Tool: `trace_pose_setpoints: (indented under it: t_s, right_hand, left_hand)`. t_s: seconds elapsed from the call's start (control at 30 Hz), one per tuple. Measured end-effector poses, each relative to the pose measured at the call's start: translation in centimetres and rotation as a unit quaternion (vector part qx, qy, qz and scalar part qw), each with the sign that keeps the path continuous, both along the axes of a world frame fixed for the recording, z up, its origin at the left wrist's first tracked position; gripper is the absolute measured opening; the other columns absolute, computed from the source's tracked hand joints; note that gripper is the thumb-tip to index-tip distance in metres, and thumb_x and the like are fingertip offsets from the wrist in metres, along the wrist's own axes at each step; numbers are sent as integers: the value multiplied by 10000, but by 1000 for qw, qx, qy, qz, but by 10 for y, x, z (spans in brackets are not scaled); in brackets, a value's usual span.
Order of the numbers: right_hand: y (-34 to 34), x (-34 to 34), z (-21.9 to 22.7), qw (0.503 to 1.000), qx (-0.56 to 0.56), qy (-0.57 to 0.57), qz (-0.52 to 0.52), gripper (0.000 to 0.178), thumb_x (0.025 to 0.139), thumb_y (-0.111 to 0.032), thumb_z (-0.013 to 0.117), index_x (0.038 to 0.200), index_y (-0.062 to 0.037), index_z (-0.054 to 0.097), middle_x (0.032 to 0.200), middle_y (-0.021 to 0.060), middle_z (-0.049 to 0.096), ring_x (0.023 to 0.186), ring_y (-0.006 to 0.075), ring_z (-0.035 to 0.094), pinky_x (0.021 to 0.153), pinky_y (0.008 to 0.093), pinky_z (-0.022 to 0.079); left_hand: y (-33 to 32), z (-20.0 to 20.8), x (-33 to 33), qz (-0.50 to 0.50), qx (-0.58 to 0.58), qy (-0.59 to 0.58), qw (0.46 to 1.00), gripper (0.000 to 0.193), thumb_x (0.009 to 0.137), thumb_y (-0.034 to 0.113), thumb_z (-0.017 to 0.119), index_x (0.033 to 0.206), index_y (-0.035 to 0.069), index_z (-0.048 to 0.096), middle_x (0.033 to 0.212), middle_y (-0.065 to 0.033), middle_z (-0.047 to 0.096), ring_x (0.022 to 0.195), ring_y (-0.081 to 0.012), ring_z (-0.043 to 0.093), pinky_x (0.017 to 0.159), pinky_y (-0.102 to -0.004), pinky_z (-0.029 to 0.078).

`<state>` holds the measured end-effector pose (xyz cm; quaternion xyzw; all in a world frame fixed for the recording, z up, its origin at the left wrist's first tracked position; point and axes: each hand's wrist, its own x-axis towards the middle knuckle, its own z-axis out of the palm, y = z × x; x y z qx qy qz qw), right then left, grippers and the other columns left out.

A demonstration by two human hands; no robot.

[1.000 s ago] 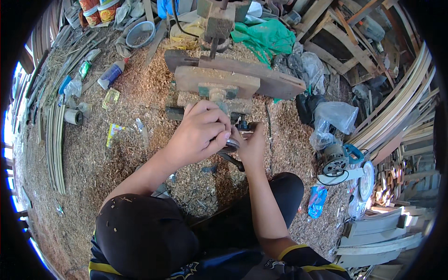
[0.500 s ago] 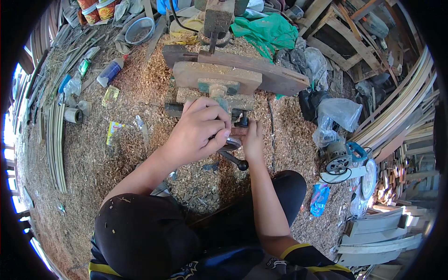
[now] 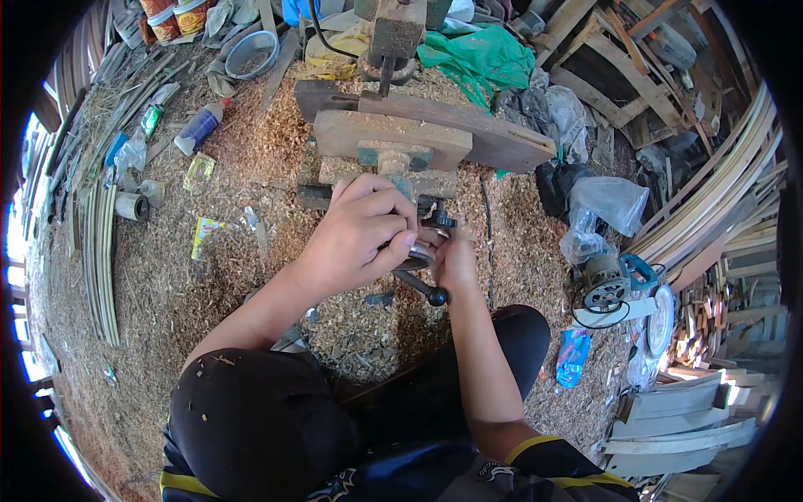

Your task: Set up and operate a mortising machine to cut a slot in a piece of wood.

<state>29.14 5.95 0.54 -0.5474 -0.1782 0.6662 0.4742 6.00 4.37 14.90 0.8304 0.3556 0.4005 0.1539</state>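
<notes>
In front of me stands a mortising machine with a square chisel [image 3: 386, 77] pointing down beside a long dark board [image 3: 502, 138]. A pale wooden jaw [image 3: 393, 136] presses along the board's near side. My left hand [image 3: 361, 230] is closed, its bent fingers and thumb at the left rim of a metal handwheel [image 3: 416, 256]. My right hand [image 3: 454, 261] curls round the wheel's right side, its fingertips partly hidden and slightly blurred. Just above that hand is a small black knob [image 3: 440, 219]. The wheel's black ball handle [image 3: 436, 296] points down and right.
Wood shavings [image 3: 251, 293] cover the floor. To the right lie a blue power tool [image 3: 639, 272] with its cord, plastic bags [image 3: 609, 205] and stacked curved wood strips [image 3: 719, 201]. A bottle [image 3: 199, 130], a grey bucket [image 3: 251, 55] and thin strips [image 3: 102, 263] lie left.
My right hand has drawn down and curled its fingers, uncovering more of the black knob. My left hand stays at the wheel, and the ball handle has barely shifted.
</notes>
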Motion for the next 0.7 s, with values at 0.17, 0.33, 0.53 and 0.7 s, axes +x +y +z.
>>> trace_pose_setpoints:
  t_s: [0.17,0.33,0.53,0.7]
  right_hand:
    - [-1,2,-2,996,-24,80,5,517,1152,-519,571,1287,-21,606,1053,179,795,755,201,750,615,331,545]
    - [-2,0,4,990,83,-107,-42,475,1127,-500,634,1232,-37,659,936,102,762,721,181,731,587,318,516]
    - [2,1,-3,998,-3,36,43,489,1088,-486,715,1190,-21,602,886,74,715,730,191,729,579,311,499]
    - [-5,1,-13,912,199,-360,-1,490,1064,-487,753,1175,-27,623,908,83,722,769,194,727,612,318,501]
  left_hand:
    - [-1,-1,-2,4,1,2,1000,147,945,175,759,837,80,727,1068,6,717,1133,-277,632,982,-452,435]
    - [0,1,0,-4,5,-13,1000,144,941,169,760,834,79,725,1062,5,716,1120,-276,636,987,-452,436]
    - [-1,2,-2,-3,-8,2,1000,245,1001,198,693,798,62,681,1080,-27,725,1123,-322,618,1018,-491,459]
    - [1,2,1,-11,-6,-1,1000,252,1006,201,688,798,60,679,1080,-28,726,1123,-322,617,1017,-491,460]
